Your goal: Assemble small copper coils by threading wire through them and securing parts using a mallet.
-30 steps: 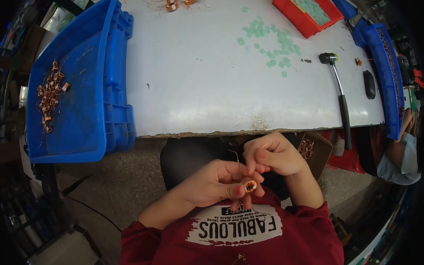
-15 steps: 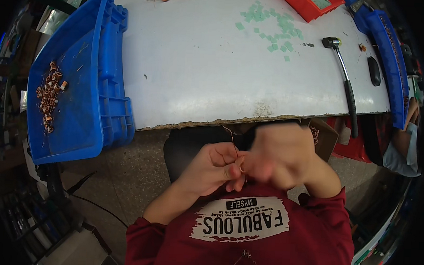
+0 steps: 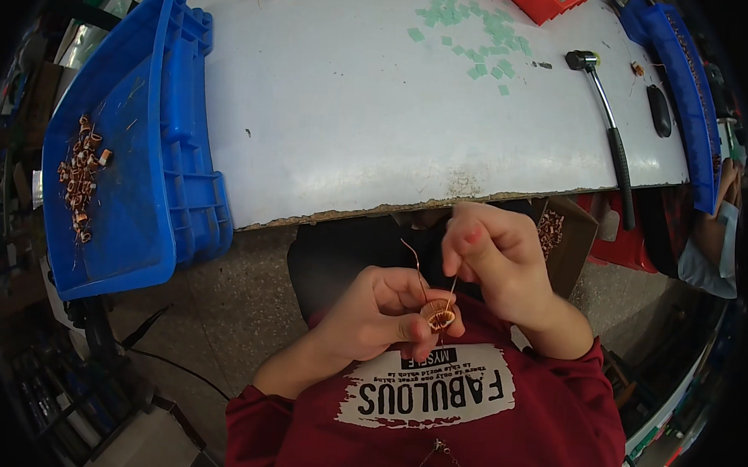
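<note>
A small ring-shaped coil wound with copper wire is pinched between the thumb and fingers of my left hand. One loose wire end rises from the coil past my left fingers. My right hand, just above and to the right, has its thumb and forefinger closed on a length of copper wire that runs up from the ring. Both hands are over my lap, in front of the table edge.
A blue crate with several wound coils stands at the left. On the white table lie pale green squares, a hammer and a black oval object. A cardboard box holds small copper-coloured parts below the table.
My right hand, blurred and close against the left before, is now drawn up and apart, with the wire between its fingers. The coil in my left hand shows more openly and sits slightly lower.
</note>
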`<state>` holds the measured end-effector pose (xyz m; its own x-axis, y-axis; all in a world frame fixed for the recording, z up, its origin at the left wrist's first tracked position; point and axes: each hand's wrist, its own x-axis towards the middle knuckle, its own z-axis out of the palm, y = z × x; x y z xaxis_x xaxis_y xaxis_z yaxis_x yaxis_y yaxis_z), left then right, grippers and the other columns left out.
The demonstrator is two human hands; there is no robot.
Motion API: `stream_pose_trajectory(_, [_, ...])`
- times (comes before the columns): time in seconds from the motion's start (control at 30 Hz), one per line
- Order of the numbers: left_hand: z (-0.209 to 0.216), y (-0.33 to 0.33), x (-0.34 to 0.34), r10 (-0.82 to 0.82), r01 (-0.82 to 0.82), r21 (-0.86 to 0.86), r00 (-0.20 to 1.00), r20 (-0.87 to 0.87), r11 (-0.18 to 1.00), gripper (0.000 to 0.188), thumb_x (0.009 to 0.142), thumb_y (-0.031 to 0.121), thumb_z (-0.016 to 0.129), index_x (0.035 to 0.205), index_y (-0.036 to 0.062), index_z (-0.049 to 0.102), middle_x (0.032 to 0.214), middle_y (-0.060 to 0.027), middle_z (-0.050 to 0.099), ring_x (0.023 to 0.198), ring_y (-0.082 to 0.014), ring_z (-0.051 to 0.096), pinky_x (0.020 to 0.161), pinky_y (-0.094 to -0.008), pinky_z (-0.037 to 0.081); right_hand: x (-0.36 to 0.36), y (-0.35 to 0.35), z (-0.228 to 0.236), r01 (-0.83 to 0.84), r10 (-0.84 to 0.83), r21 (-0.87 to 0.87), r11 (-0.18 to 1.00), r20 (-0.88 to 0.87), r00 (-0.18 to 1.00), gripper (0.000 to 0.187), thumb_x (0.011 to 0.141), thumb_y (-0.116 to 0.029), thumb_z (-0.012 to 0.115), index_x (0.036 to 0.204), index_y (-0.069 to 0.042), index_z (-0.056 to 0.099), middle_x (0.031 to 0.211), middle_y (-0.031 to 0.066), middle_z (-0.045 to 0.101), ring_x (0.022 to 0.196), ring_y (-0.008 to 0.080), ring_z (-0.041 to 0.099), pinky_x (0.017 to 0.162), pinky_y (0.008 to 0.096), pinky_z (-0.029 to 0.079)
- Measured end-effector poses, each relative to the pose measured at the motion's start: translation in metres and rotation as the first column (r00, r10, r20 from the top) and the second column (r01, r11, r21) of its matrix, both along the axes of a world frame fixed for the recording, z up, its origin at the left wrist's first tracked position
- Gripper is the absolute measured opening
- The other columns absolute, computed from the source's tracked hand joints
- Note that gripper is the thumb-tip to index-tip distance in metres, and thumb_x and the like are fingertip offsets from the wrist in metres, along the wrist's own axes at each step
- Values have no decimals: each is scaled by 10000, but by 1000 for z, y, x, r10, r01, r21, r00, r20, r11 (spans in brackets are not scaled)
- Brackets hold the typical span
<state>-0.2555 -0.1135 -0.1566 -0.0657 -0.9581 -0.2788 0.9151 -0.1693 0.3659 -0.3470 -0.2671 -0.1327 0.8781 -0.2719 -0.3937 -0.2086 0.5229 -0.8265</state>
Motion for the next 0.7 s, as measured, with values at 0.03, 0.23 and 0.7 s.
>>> stream_pose_trajectory(0.03, [0,-1,1,-12,12,-7,1000,-4,1000,352,818,127,719,1085,-49,573,918,-254,649,529,-160,552,460,-212,419,3,-2,1,-56,58,37,998,-34,998,389,978,-284,487,687,-48,594,526,-25,414,464,47,319,437,175,245])
stream_pose_trajectory(0.23, [-2,-1,1,-4,3,-46,1000,-19,999,395,838,143,700,1157,-28,541,961,-239,639,579,-161,564,502,-222,446,0,-5,-7,-80,110,215,973,-132,985,383,962,-316,518,702,-49,609,559,-15,431,477,58,334,444,187,255])
stream_pose_trajectory(0.7, [-6,-6,8,297,-295,-43,937,185,955,435,867,186,665,1225,2,499,1105,-185,604,763,-175,595,711,-249,503,-33,-8,-10,-105,379,-672,733,275,884,141,813,-119,690,918,-27,677,741,39,569,560,126,465,462,222,356])
